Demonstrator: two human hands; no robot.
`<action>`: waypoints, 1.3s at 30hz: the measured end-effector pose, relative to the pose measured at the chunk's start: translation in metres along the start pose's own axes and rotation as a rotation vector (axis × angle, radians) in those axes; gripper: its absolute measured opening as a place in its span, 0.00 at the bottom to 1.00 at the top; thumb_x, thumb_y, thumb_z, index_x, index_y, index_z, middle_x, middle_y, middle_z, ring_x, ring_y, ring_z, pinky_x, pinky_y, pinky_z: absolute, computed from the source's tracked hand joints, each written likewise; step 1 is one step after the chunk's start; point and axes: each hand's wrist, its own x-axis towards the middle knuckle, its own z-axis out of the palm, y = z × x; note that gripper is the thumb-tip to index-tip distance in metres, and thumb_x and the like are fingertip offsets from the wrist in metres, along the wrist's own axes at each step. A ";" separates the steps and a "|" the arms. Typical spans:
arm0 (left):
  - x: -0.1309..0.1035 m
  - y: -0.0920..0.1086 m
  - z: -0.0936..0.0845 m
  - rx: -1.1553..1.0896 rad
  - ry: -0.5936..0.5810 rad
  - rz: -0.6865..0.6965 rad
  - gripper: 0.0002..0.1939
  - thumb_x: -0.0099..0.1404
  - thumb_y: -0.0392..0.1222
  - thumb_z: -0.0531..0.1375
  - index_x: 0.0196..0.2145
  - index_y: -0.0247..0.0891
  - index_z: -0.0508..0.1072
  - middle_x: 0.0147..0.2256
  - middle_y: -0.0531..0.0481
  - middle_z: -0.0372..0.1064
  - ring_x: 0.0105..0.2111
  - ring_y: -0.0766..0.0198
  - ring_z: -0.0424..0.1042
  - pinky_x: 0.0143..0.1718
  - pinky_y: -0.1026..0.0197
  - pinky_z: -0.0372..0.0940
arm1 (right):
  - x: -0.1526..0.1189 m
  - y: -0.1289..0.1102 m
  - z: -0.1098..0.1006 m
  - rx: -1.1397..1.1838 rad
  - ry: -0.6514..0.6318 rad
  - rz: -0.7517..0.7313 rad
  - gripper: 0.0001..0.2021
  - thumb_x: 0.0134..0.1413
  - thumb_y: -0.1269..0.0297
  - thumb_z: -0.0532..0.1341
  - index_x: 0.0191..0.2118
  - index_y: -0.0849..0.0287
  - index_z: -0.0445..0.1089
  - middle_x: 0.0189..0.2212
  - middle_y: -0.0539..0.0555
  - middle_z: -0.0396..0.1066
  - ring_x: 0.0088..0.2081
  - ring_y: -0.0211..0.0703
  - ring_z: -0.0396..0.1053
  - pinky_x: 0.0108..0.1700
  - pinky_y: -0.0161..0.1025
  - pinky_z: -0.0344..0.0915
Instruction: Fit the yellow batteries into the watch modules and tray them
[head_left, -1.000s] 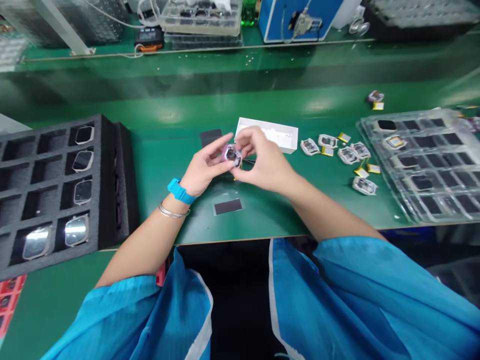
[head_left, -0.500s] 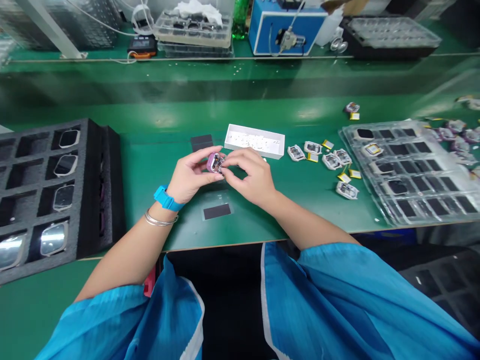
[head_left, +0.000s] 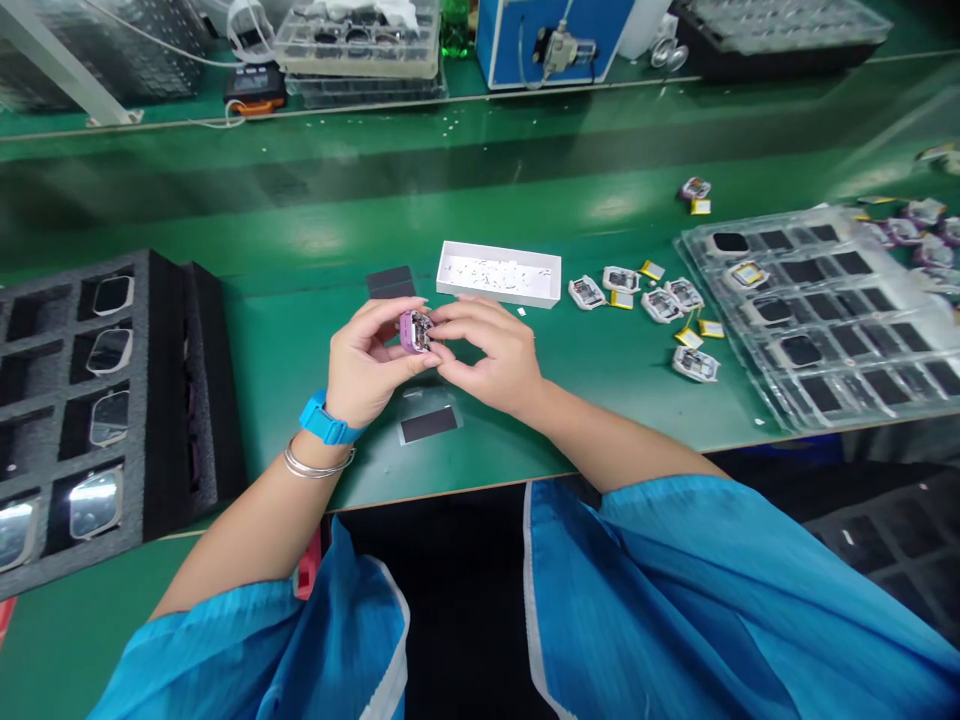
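Observation:
A small purple watch case with its inner parts exposed is held between the thumb and fingers of my left hand. My right hand has its thumb and fingertips at the right side of the case, touching it; whether they pinch a small part is too small to tell. Just behind the hands lies a white box holding tiny pieces. A black strip on clear film is in front of them, and a dark sheet lies behind my left hand.
Black foam trays with watch screens stand at the left. Several white cases with yellow batteries lie right of centre. Stacked clear trays fill the right. On the back shelf are a blue box and more trays.
The view has shifted slightly. The case is turned a little in my left hand, and the fingers of my right hand have shifted slightly against it.

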 end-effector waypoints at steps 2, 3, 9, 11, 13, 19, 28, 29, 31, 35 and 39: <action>-0.001 0.001 0.001 0.032 0.006 0.023 0.33 0.45 0.54 0.78 0.49 0.47 0.80 0.43 0.49 0.75 0.42 0.61 0.78 0.45 0.60 0.77 | -0.001 0.000 0.000 -0.015 -0.012 0.024 0.05 0.58 0.70 0.62 0.35 0.56 0.76 0.38 0.52 0.81 0.40 0.41 0.79 0.55 0.47 0.74; -0.001 0.001 0.002 0.048 0.008 0.028 0.33 0.46 0.55 0.77 0.49 0.47 0.80 0.43 0.49 0.75 0.42 0.61 0.78 0.45 0.60 0.77 | -0.001 0.000 0.000 -0.021 -0.022 0.036 0.05 0.58 0.70 0.62 0.35 0.56 0.76 0.38 0.52 0.81 0.40 0.41 0.79 0.56 0.47 0.73; -0.001 -0.001 0.002 0.110 0.030 0.052 0.32 0.48 0.58 0.75 0.50 0.48 0.79 0.43 0.49 0.75 0.42 0.60 0.77 0.45 0.58 0.77 | -0.003 0.002 -0.001 0.001 -0.086 0.065 0.05 0.60 0.66 0.63 0.38 0.55 0.78 0.43 0.53 0.81 0.45 0.43 0.79 0.60 0.50 0.72; -0.001 -0.002 0.001 0.136 0.028 0.051 0.32 0.49 0.60 0.75 0.50 0.47 0.79 0.44 0.48 0.74 0.42 0.60 0.77 0.45 0.57 0.77 | -0.003 0.003 -0.001 0.006 -0.080 0.060 0.05 0.60 0.66 0.63 0.38 0.55 0.78 0.43 0.53 0.81 0.45 0.42 0.79 0.60 0.49 0.72; -0.001 -0.002 0.001 0.150 0.026 0.049 0.32 0.49 0.60 0.75 0.50 0.47 0.79 0.43 0.48 0.74 0.42 0.59 0.77 0.45 0.57 0.77 | -0.003 0.004 -0.001 -0.001 -0.067 0.050 0.06 0.61 0.68 0.62 0.38 0.55 0.77 0.42 0.53 0.81 0.44 0.41 0.79 0.60 0.49 0.71; -0.002 -0.002 0.003 0.127 0.033 0.019 0.32 0.48 0.58 0.76 0.49 0.47 0.79 0.43 0.50 0.74 0.42 0.61 0.77 0.45 0.58 0.76 | -0.004 0.003 0.000 -0.067 -0.141 0.058 0.05 0.61 0.67 0.60 0.34 0.55 0.74 0.41 0.52 0.80 0.43 0.43 0.78 0.66 0.56 0.64; 0.005 -0.012 -0.009 -0.234 -0.094 -0.319 0.38 0.52 0.56 0.75 0.58 0.52 0.70 0.48 0.46 0.75 0.47 0.52 0.79 0.44 0.53 0.77 | 0.019 0.050 -0.042 -0.190 -0.056 0.282 0.06 0.64 0.64 0.58 0.37 0.53 0.73 0.38 0.54 0.78 0.45 0.50 0.75 0.60 0.56 0.67; 0.005 -0.012 -0.010 -0.274 -0.114 -0.352 0.37 0.53 0.56 0.74 0.58 0.52 0.70 0.48 0.47 0.75 0.46 0.52 0.79 0.44 0.53 0.77 | 0.021 0.059 -0.048 -0.210 -0.030 0.321 0.06 0.64 0.63 0.59 0.38 0.53 0.73 0.38 0.54 0.78 0.44 0.51 0.75 0.59 0.56 0.67; 0.006 -0.011 -0.011 -0.349 -0.135 -0.403 0.34 0.53 0.55 0.75 0.55 0.51 0.70 0.48 0.48 0.76 0.44 0.55 0.79 0.43 0.55 0.78 | 0.024 0.067 -0.055 -0.224 0.017 0.383 0.03 0.62 0.63 0.62 0.39 0.53 0.74 0.37 0.55 0.79 0.43 0.51 0.75 0.58 0.55 0.67; 0.006 -0.007 -0.007 -0.446 -0.107 -0.482 0.31 0.49 0.50 0.77 0.48 0.45 0.72 0.44 0.48 0.78 0.41 0.59 0.80 0.41 0.60 0.77 | 0.022 0.040 -0.038 -0.032 -0.034 0.410 0.03 0.58 0.65 0.64 0.36 0.56 0.75 0.35 0.52 0.79 0.38 0.46 0.76 0.49 0.48 0.72; 0.006 -0.005 -0.003 -0.411 -0.117 -0.445 0.30 0.48 0.47 0.78 0.46 0.43 0.72 0.42 0.49 0.78 0.39 0.61 0.79 0.41 0.61 0.76 | 0.013 0.001 -0.013 0.212 -0.124 0.437 0.03 0.55 0.67 0.64 0.33 0.58 0.76 0.32 0.49 0.79 0.35 0.40 0.76 0.43 0.39 0.72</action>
